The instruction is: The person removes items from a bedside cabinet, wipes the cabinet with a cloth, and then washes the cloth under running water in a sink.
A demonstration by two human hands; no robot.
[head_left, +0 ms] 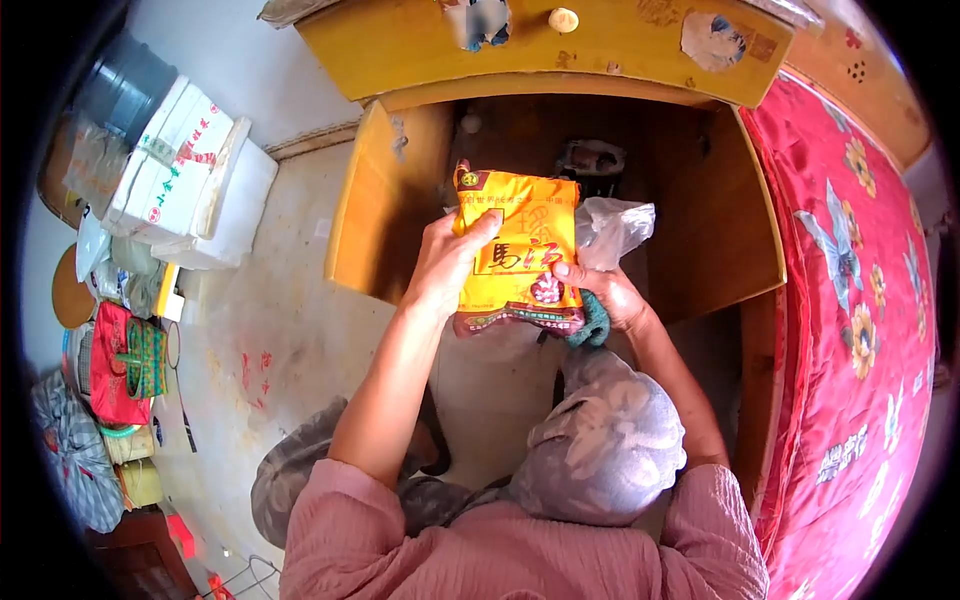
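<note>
Held up on the near side of the open cabinet [385,215], not yet set down; anything further impossible to tell. Yellow packet [520,250] plump and glossy, with red and black characters, gripped at left by partly curled left hand [440,262], at right by partly curled right hand [615,298].

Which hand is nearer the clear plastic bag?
Right. The right hand, gripping the yellow packet's right edge, is just below the clear plastic bag in view; the left hand grips the packet's opposite edge, farther away.
</note>
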